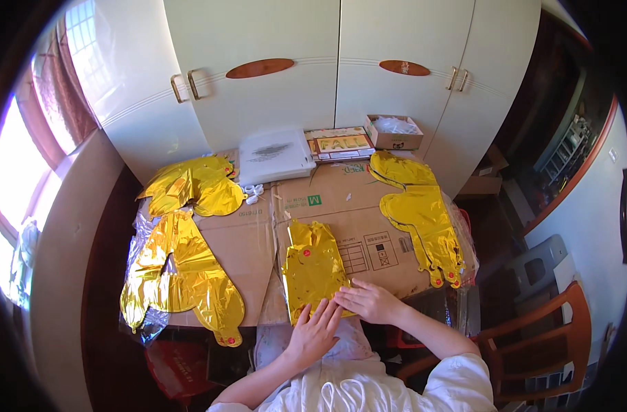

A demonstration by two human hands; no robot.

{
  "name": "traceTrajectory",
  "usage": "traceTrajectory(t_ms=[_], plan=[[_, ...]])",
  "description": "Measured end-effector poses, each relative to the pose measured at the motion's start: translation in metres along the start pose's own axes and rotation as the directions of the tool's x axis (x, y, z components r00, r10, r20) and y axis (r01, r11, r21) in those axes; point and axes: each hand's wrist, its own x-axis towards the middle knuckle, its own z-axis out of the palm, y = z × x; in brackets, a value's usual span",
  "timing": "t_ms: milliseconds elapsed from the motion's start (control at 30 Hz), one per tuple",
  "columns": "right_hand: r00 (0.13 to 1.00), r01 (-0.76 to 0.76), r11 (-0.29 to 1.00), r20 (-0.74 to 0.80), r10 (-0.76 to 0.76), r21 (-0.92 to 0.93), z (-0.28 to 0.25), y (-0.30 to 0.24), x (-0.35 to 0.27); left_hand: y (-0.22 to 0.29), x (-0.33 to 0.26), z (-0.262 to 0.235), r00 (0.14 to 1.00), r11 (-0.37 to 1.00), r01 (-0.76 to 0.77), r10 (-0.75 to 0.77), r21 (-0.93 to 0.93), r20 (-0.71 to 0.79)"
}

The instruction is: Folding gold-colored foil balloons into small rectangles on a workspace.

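A folded gold foil balloon (312, 271) lies flat at the near middle of the cardboard-covered table, a small red dot on its upper part. My left hand (315, 334) rests with fingers stretched out on its near edge. Beside it, my right hand (368, 301) lies flat over the near right corner, fingertips almost meeting those of the left. Unfolded gold letter-shaped foil balloons lie around: an A-shaped one (179, 275) at the near left, another (190, 185) behind it, and flat gold ones (420, 213) along the right side.
At the table's back stand a stack of clear plastic bags (275, 154), a printed card box (339, 144) and a small open carton (394, 132) with clear plastic inside. A white bundle (253, 193) lies near the stack. White cupboards (258, 62) close off the back; a wooden chair (533, 336) stands right.
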Motion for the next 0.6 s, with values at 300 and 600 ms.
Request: traceTrajectory(t_ms=[300,600], plan=[[0.977,-0.167,0.870,-0.039,0.208,0.464,0.000,-0.007,-0.004,-0.093,-0.027,-0.014,0.977,0.975,-0.201,0.206,-0.090,0.057],[0.783,-0.502,0.301,0.277,0.558,0.811,0.004,0.003,0.009,-0.089,-0.004,-0.024,0.980,0.711,0.193,-0.180,-0.676,0.090]])
